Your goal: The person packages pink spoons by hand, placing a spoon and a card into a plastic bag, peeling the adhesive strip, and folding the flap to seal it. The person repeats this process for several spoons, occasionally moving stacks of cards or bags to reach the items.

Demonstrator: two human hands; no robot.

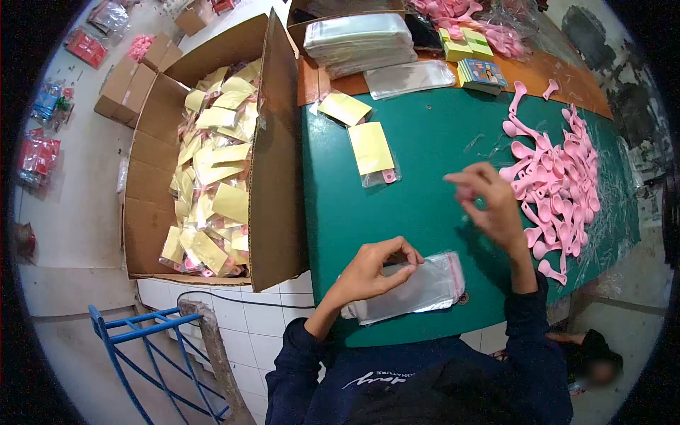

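My left hand [379, 273] is over a stack of clear plastic bags [432, 290] at the table's front edge. Its thumb and forefinger are pinched at what looks like the edge of a bag. My right hand [490, 205] is raised above the table between the bags and a heap of pink plastic spoons [559, 177]. Its fingers are curled around a blurred pink thing, seemingly a spoon [464, 193], mostly hidden by the hand. Farther back lie two filled bags with yellow cards, the nearer packet [371, 149] showing a pink handle end.
To the left stands a large open carton [255, 177] full of yellow-carded packets. Stacked bags [361, 42], small booklets [483, 74] and yellow cards [467, 46] line the table's back. A blue metal frame [142, 333] stands lower left. Another person [595, 361] is at lower right.
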